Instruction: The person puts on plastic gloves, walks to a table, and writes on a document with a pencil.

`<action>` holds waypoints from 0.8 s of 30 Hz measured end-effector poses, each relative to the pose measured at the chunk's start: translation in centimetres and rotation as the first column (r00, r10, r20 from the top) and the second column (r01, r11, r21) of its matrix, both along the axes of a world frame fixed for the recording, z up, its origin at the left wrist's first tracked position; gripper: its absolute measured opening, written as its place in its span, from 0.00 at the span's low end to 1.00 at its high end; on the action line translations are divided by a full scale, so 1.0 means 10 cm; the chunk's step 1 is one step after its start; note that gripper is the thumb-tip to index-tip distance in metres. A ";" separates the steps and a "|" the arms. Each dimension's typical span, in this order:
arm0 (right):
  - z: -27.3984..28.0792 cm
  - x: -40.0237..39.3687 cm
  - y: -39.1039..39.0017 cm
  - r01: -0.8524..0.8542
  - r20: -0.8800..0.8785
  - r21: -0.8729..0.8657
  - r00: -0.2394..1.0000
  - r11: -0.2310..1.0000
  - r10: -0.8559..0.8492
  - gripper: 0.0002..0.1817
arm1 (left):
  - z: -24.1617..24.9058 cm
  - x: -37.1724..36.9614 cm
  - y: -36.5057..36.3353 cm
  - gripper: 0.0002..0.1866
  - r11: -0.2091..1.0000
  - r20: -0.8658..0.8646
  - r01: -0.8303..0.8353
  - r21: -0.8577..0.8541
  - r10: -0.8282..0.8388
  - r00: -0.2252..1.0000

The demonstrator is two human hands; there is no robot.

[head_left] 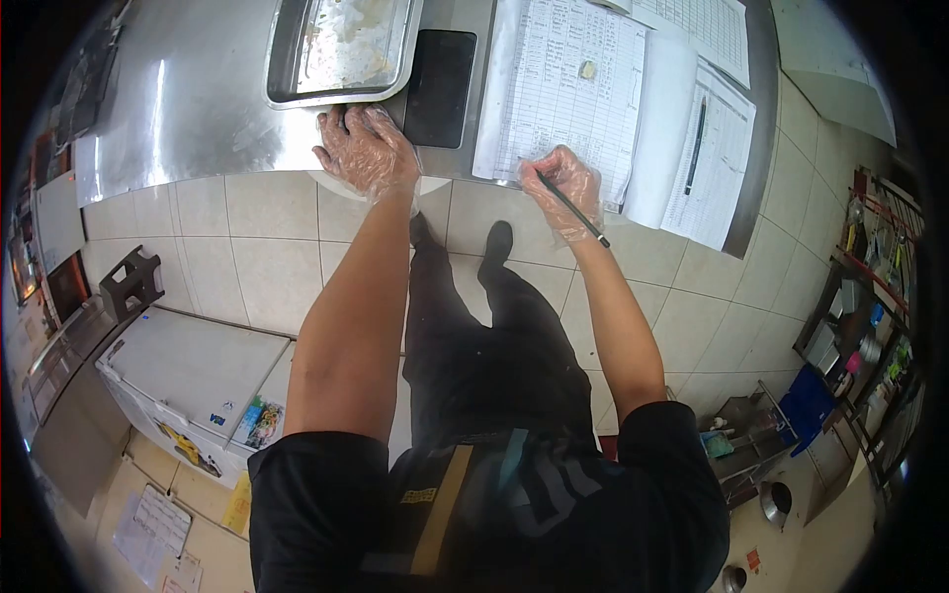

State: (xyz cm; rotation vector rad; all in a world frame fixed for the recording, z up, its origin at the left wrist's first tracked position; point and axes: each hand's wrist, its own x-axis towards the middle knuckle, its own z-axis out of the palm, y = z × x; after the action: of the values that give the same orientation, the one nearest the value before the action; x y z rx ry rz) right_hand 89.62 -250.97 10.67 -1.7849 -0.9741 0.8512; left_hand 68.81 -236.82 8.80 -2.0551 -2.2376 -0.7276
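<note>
My right hand (564, 191), in a clear plastic glove, grips a dark pencil (573, 209) with a pale band near its back end. Its fingers rest at the lower edge of a printed sheet (573, 109) filled with handwritten rows. My left hand (367, 150), gloved the same way, lies flat with fingers spread on the steel table (217, 109), fingertips at the near rim of a metal tray (341, 100). Greasy residue shows inside that tray. Between tray and papers lies a black phone (441, 89).
More sheets (714, 168) lie to the right, with a black pen (697, 143) on them. A small pale scrap (588, 70) sits on the printed sheet. Behind me are a white chest freezer (188, 366), a plastic stool (130, 281) and a cluttered rack (860, 326) on the right.
</note>
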 end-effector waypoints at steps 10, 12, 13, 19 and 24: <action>-0.08 0.03 -0.12 0.095 -0.103 0.021 0.990 0.995 -0.093 0.14 | 0.02 0.01 0.02 0.21 1.000 0.045 0.022 -0.001 -0.022 0.999; -0.05 0.03 -0.16 0.138 -0.092 0.028 0.987 0.990 -0.135 0.14 | 0.02 0.00 0.02 0.21 1.000 0.042 0.021 -0.008 -0.021 0.999; -0.04 0.02 -0.15 0.125 -0.090 0.019 0.988 0.992 -0.123 0.13 | 0.01 0.00 0.02 0.21 1.000 0.033 0.025 -0.008 -0.024 0.999; -0.02 -0.01 -0.12 0.127 -0.060 0.014 0.990 0.992 -0.126 0.12 | -0.01 -0.02 0.00 0.22 0.999 0.063 0.030 -0.022 -0.029 0.998; -0.01 -0.02 -0.12 0.142 -0.067 0.003 0.988 0.990 -0.141 0.12 | -0.03 -0.02 0.01 0.22 1.000 0.039 0.027 0.000 -0.027 0.999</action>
State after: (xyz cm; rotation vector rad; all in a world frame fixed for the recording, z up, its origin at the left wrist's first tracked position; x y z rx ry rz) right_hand 89.42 -252.15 10.55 -1.7848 -0.7970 0.8108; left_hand 68.62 -236.74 8.50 -2.0938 -2.2338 -0.7758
